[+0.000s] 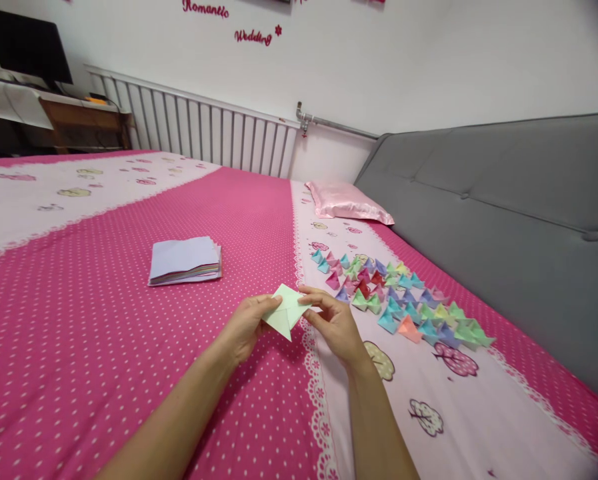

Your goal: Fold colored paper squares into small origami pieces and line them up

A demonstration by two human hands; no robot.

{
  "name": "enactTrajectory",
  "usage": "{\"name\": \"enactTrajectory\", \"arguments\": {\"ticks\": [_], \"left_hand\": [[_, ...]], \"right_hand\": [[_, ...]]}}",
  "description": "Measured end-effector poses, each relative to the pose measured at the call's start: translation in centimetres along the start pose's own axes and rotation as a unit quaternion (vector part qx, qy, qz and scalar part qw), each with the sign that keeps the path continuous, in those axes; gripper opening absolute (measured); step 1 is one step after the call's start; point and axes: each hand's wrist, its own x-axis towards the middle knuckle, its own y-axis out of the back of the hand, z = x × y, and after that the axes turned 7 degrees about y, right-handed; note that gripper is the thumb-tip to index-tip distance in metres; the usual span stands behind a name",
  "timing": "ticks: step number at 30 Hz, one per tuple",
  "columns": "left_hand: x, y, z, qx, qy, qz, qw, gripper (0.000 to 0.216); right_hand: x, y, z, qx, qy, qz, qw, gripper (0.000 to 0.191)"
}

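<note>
A pale green sheet of folded paper (285, 312) is held up between both hands above the bed, its lower corner pointing down. My left hand (249, 325) pinches its left side, thumb on top. On the opposite side, my right hand (331, 321) grips the edge between thumb and fingers. Part of the paper is hidden behind the fingers. To the right, many small folded paper boats (403, 293) in several colours stand in loose rows on the bedspread. Left of the hands lies a stack of paper sheets (185, 259), with a pale lavender sheet on top.
A pink dotted bedspread (129, 373) with pale printed bands covers the bed. The pink satin pillow (347, 201) rests by the grey padded headboard (503, 180). Beyond are a white radiator (189, 127) and a desk with a dark monitor (26, 47).
</note>
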Motion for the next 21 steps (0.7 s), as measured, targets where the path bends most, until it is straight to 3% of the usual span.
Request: {"name": "enactTrajectory", "arguments": {"ticks": [21], "left_hand": [[-0.40, -0.58, -0.20, 0.060, 0.006, -0.060, 0.996, 0.022]], "right_hand": [[0.17, -0.88, 0.43, 0.048, -0.077, 0.114, 0.989, 0.023]]}}
